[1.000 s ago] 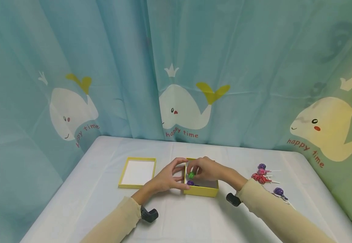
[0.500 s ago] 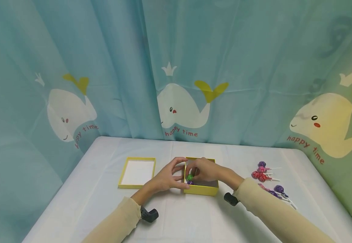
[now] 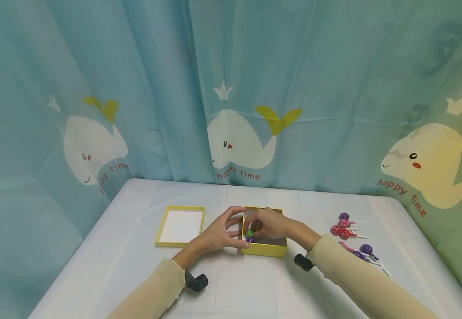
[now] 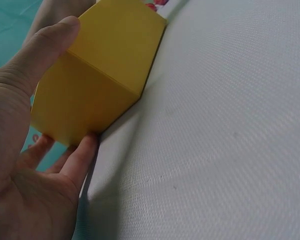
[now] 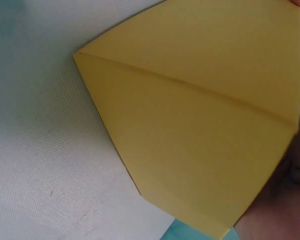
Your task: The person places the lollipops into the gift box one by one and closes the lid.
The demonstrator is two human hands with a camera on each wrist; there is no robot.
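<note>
Centrally, the yellow box (image 3: 264,250) opens upward; my left hand (image 3: 217,234) grips its left end, thumb and fingers spread wide. Inside, my right hand (image 3: 269,222) narrowly pinches the green lollipop (image 3: 249,232), whose stick, and thus long axis, is hidden. Just nearer me lies a purple lollipop (image 3: 250,240), partly concealed.

L arm (image 3: 147,288) slanted fwd & inward, sleeve (image 3: 157,277) ending just short of the wrist. L hand (image 3: 218,234) gripped w/ thumb (image 4: 47,47) & index finger (image 3: 234,210) spread wide, other fingers (image 4: 82,159) between, slightly bent. R arm (image 3: 358,268) angled in opp. L; R hand (image 3: 270,223) arched, fingers (image 3: 250,219) curled down, pinching.
</note>
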